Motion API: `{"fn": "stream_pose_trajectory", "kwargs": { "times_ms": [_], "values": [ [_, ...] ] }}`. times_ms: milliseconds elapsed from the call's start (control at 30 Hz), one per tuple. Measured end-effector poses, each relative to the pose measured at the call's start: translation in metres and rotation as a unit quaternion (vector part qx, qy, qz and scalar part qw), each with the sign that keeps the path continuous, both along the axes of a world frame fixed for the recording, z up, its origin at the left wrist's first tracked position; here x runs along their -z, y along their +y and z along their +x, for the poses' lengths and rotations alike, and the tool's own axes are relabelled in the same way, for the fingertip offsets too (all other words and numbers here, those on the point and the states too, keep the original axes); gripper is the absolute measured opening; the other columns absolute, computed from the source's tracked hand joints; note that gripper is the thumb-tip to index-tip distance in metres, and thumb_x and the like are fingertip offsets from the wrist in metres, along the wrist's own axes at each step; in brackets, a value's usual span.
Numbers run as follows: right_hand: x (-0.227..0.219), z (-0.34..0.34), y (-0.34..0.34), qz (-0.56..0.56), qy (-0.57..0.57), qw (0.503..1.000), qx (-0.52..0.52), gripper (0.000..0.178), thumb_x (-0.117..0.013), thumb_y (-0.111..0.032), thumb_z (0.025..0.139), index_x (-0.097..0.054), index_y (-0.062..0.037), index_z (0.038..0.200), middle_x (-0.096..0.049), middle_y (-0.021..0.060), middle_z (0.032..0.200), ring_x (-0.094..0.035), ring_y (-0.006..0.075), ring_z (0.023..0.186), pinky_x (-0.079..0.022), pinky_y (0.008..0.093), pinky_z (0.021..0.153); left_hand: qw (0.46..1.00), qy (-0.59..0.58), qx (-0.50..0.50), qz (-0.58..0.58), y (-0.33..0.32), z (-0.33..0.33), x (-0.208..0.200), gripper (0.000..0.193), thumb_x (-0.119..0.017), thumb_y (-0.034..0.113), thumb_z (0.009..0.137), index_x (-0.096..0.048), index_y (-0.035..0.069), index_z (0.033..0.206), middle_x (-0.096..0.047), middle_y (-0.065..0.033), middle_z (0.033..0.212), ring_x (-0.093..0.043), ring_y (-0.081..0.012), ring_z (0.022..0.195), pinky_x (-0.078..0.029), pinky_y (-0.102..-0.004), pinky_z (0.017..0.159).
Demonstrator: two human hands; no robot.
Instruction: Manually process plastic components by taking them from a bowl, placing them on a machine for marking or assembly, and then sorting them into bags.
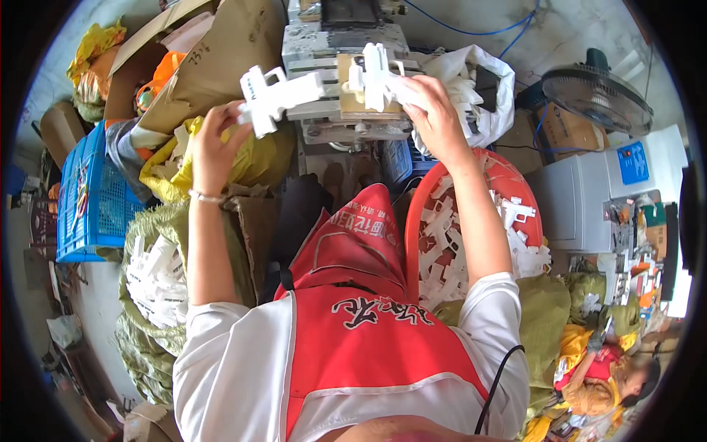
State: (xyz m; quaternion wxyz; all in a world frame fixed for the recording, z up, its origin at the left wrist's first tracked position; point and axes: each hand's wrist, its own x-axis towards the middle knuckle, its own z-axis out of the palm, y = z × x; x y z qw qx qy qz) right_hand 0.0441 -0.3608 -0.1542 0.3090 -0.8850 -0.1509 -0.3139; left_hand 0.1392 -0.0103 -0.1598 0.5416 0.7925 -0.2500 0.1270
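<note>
My left hand [217,147] is closed on the end of a white plastic toy gun [276,97], its fingers and thumb pinching it. Dark printing marks the side of this toy gun, held just left of a grey metal machine [313,59]. My right hand [434,118] grips a second white toy gun [377,74] by one end. That one is at a tan block [361,113] on the machine's front; whether it rests on the block or hovers just over it, I cannot tell.
More white toy guns fill a red tub [536,214] on the right and a green woven sack [132,353] on the left. A blue crate [92,195], a cardboard box [199,74], a white sack [504,96] and a fan [596,96] stand around. Another person [596,383] sits lower right.
</note>
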Motion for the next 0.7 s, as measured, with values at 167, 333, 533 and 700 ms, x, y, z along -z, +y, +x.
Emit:
{"fn": "stream_pose_trajectory", "kwargs": {
  "times_ms": [167,333,533,700],
  "values": [
    [-0.012,0.018,0.007,-0.06,0.093,0.991,-0.08,0.038,-0.058,0.0,0.079,-0.057,-0.0063,0.116,-0.052,0.0139,0.114,-0.05,0.0314,0.108,-0.041,0.0374,0.093,0.992,0.026,-0.124,-0.026,0.117,-0.052,0.017,0.025,-0.065,-0.001,0.08,-0.053,-0.001,0.101,-0.061,-0.0071,0.112,-0.06,-0.0141,0.097,-0.047,-0.0268,0.086],
    [-0.039,-0.005,0.072,-0.094,-0.009,0.995,0.016,0.029,-0.058,-0.01,0.084,-0.059,-0.0036,0.112,-0.054,0.0137,0.118,-0.052,0.0297,0.106,-0.04,0.0385,0.092,0.943,0.071,-0.325,0.002,0.204,-0.113,0.027,0.025,-0.069,0.005,0.079,-0.055,0.0,0.099,-0.063,-0.007,0.109,-0.059,-0.0118,0.097,-0.047,-0.0257,0.087],
    [0.011,0.021,0.221,0.107,0.242,0.907,-0.327,0.019,-0.056,-0.006,0.087,-0.061,-0.0006,0.105,-0.059,0.0093,0.106,-0.058,0.0188,0.093,-0.047,0.0281,0.081,0.924,0.06,-0.371,-0.072,0.299,-0.203,0.044,0.032,-0.068,0.008,0.082,-0.052,0.001,0.11,-0.058,-0.0083,0.118,-0.054,-0.0142,0.107,-0.045,-0.0277,0.091],
    [0.066,0.052,0.34,0.154,0.371,0.84,-0.365,0.034,-0.059,-0.019,0.087,-0.055,-0.0015,0.116,-0.057,0.0125,0.112,-0.058,0.0227,0.096,-0.047,0.0317,0.083,0.854,0.067,-0.514,-0.044,0.382,-0.231,0.078,0.037,-0.061,0.03,0.088,-0.057,0.003,0.113,-0.06,-0.0106,0.118,-0.056,-0.0213,0.109,-0.043,-0.0316,0.092]
  ]
}}
